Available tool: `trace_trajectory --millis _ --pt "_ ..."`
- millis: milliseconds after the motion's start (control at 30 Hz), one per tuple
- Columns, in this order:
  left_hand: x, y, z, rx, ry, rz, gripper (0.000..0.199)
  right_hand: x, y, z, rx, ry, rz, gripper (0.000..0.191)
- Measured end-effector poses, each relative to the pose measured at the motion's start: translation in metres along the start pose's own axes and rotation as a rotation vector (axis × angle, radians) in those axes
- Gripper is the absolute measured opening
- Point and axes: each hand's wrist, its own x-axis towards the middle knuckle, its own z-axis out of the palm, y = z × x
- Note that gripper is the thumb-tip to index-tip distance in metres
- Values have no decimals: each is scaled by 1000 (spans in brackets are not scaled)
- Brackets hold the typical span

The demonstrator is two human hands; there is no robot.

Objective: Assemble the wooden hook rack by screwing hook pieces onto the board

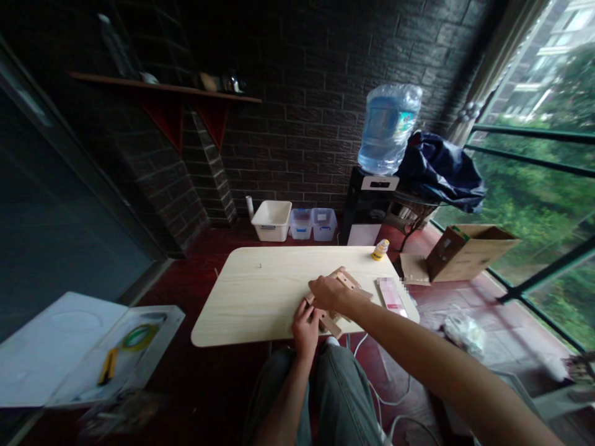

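My left hand is at the near edge of the pale table, its fingers bent around the end of a wooden piece. My right hand reaches in from the right with its fingers closed just above the left fingertips; what they hold is hidden. Under and beside the hands lie several light wooden pieces, including a strip with holes behind the right hand and a wooden block near the front edge. How the pieces join cannot be made out.
A yellow-capped bottle and a pink-and-white packet are on the table's right side. A tiny dark item lies at its left. An open white case stands at left. Behind are bins and a water dispenser.
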Motion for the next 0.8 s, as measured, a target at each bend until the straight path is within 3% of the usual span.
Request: trace_trajectory --millis 400,800 --pt "1 4 -2 -20 35 -3 27 6 4 8 -130 41 -178 17" --pt "1 4 -4 -29 20 -10 24 -4 -6 2 -67 -27 -104 18"
